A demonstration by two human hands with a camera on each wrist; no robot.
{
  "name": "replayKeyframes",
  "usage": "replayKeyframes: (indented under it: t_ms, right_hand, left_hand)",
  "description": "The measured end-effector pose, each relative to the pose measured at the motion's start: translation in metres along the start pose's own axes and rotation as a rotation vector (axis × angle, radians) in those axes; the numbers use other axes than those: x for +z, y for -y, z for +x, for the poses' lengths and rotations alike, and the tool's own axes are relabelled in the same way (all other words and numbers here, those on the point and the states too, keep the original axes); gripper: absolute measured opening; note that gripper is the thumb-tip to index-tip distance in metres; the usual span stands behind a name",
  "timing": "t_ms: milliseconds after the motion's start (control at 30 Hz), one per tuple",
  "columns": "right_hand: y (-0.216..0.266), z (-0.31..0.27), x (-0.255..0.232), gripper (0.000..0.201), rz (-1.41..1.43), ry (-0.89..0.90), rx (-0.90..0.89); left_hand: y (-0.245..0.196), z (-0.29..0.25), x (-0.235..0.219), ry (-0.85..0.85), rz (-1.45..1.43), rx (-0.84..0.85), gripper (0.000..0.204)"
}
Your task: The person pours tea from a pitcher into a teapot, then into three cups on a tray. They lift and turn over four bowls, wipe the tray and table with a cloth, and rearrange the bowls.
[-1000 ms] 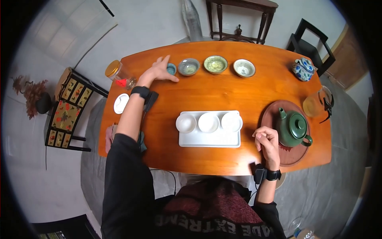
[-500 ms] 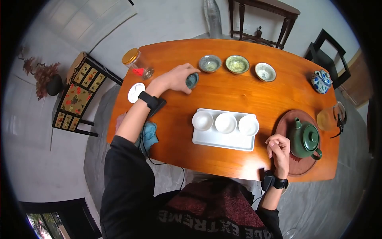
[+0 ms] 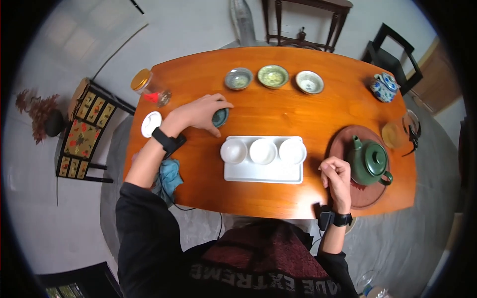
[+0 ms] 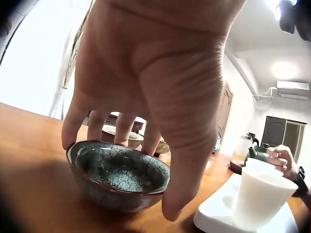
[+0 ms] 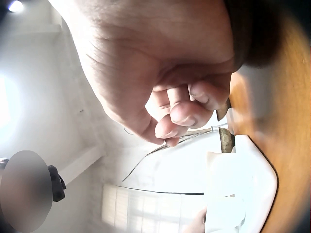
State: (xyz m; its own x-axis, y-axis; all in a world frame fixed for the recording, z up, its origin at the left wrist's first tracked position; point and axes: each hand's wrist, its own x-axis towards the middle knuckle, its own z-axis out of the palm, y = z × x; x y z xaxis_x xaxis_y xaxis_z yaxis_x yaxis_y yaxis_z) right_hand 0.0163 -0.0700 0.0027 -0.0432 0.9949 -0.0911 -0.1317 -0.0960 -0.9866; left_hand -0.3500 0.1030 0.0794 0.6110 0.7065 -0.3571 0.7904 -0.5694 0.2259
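Note:
A small dark teal bowl (image 4: 116, 177) with a crackled glaze sits upright at the left of the table. My left hand (image 3: 200, 113) is spread over it. In the left wrist view the straight fingers reach down behind the far rim, their tips hidden, and the thumb comes down at the bowl's right side. Close to that thumb is a white tray (image 3: 263, 175) with three white cups (image 3: 263, 151) in a row. My right hand (image 3: 336, 181) hangs loosely curled with nothing in it, beside the green teapot (image 3: 370, 161) on its round brown tray (image 3: 365, 198).
Three glazed bowls (image 3: 273, 76) stand along the far side. At the left are a gold-lidded jar (image 3: 149, 87), a white lid (image 3: 151, 124) and a blue cloth (image 3: 169, 178). A blue-and-white pot (image 3: 384, 88) and a glass pitcher (image 3: 392, 135) stand at the right.
My left hand has brought the teal bowl from the far row's left end nearer to the white tray, and its fingers have spread. The right hand stays in place.

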Motion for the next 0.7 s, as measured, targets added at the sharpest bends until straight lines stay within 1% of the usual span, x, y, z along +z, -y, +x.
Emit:
replayKeyframes:
  t_ms: [33,100,133,167,233,267,333,367,433,467,533,667,700]
  right_hand:
    - [0.002,0.0,0.001,0.018,-0.004,0.001,0.003]
    - [0.002,0.001,0.002,0.016,0.039,0.005,0.002]
    - [0.002,0.001,0.002,0.017,0.035,0.005,0.001]
    - [0.002,0.001,0.001,0.017,0.029,0.009,0.002]
    - [0.001,0.002,0.002,0.017,0.038,0.012,-0.002]
    - [0.002,0.002,0.002,0.017,0.034,0.01,-0.005]
    - [0.004,0.002,0.003,0.017,0.043,0.012,-0.004]
    - [0.003,0.002,0.003,0.017,0.039,0.012,-0.007]
    - [0.001,0.003,0.002,0.017,0.064,0.001,0.0]
    - [0.001,0.003,0.002,0.017,0.067,0.001,-0.006]
    - [-0.001,0.004,0.002,0.018,0.057,-0.002,-0.009]
    - [0.0,0.003,0.002,0.018,0.034,0.004,-0.012]
    - [0.0,0.003,0.002,0.018,0.026,0.012,-0.013]
  left_hand:
    - [0.002,0.002,-0.002,0.001,-0.001,0.023,0.078]
    - [0.001,0.008,-0.009,-0.104,-0.05,0.022,0.066]
    - [0.002,0.014,-0.017,-0.167,-0.051,0.053,0.059]
    - [0.01,0.024,-0.022,-0.204,-0.041,0.049,0.059]
    - [0.019,0.046,-0.034,-0.221,-0.12,-0.005,0.069]
    - [0.024,0.058,-0.035,-0.225,-0.121,-0.002,0.069]
    - [0.034,0.084,-0.027,-0.353,-0.056,0.002,0.082]
    - [0.034,0.091,-0.026,-0.359,-0.056,0.004,0.082]
    - [0.032,0.106,-0.023,-0.249,-0.049,-0.167,0.098]
    - [0.034,0.112,-0.021,-0.254,-0.049,-0.162,0.098]
    - [0.041,0.123,-0.018,-0.176,-0.066,-0.154,0.101]
    - [0.026,0.114,-0.023,-0.165,-0.024,-0.151,0.098]
    - [0.022,0.11,-0.023,-0.159,-0.005,-0.104,0.096]
